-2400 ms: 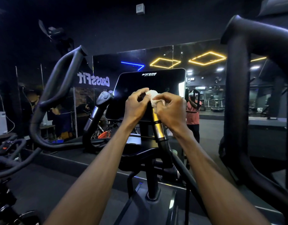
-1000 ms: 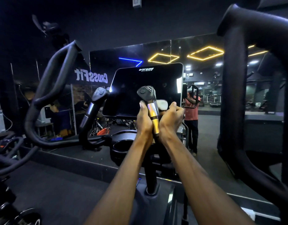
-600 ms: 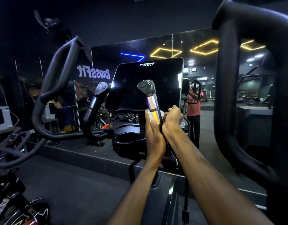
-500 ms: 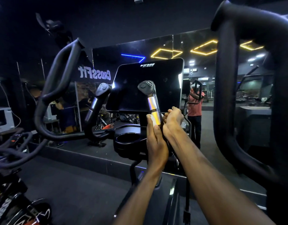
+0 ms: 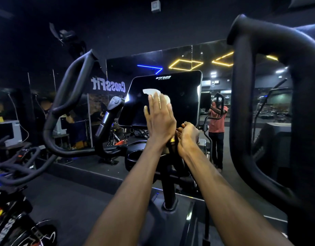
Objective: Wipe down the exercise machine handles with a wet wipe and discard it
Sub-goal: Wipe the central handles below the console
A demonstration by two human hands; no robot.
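My left hand (image 5: pixel 160 119) is raised with its fingers stretched upward, pressing the white wet wipe (image 5: pixel 154 92) over the top of the machine's right inner handle, which it hides. Just below, my right hand (image 5: pixel 187 137) curls around that handle's shaft, where a sliver of gold metal (image 5: pixel 172 140) shows between my hands. The left inner handle (image 5: pixel 112 110) stands bare, with a black knob and a silver band. The dark console screen (image 5: pixel 181 102) is right behind my hands.
Two thick black outer arm handles rise on either side, the left arm handle (image 5: pixel 68 96) and the right arm handle (image 5: pixel 245 107). A cup holder (image 5: pixel 135 155) sits below the console. A mirror wall ahead reflects a person (image 5: pixel 217 121). Another bike (image 5: pixel 13 174) stands at the lower left.
My left hand has slid up the right inner handle with the wipe, from the gold band to its top, which it now covers. My right hand has stayed low on the shaft.
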